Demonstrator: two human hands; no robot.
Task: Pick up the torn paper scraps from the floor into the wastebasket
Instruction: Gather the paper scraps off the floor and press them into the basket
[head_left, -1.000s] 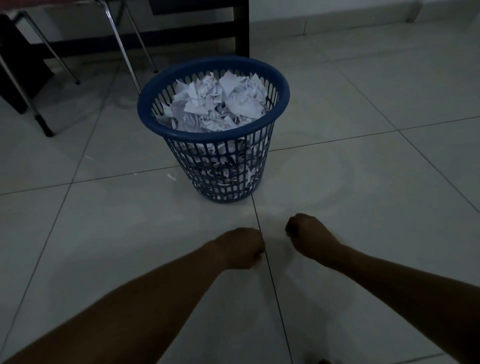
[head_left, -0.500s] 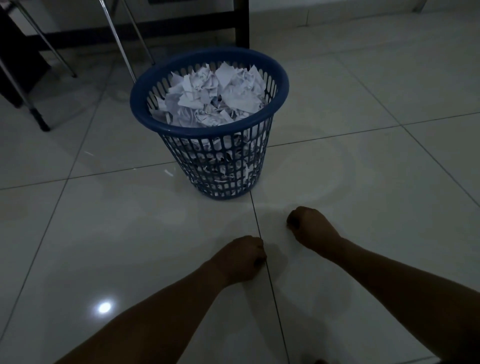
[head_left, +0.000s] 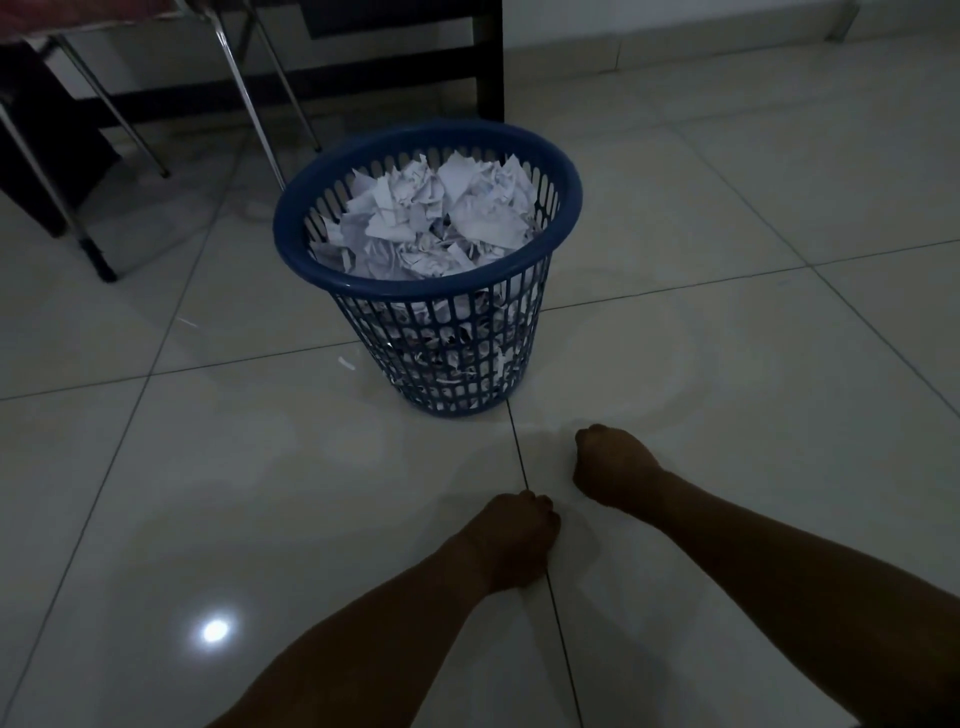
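We see both forearms stretched forward over the tiled floor (head_left: 753, 364), left hand (head_left: 511, 540) and right hand (head_left: 615, 467) curled into fists (contents hidden), blue wastebasket (head_left: 332, 270) just beyond, heaped with paper scraps (head_left: 436, 213).

— What's carrying everything on your feed?

— I see a glossy pale tiled floor (head_left: 727, 364) with dark grout lines. A blue slotted plastic wastebasket (head_left: 519, 270) stands on it at centre.

— Anything loose?

— Two tiny white paper scraps (head_left: 346, 362) lie just left of its base. Metal chair legs (head_left: 98, 262) stand upper left.
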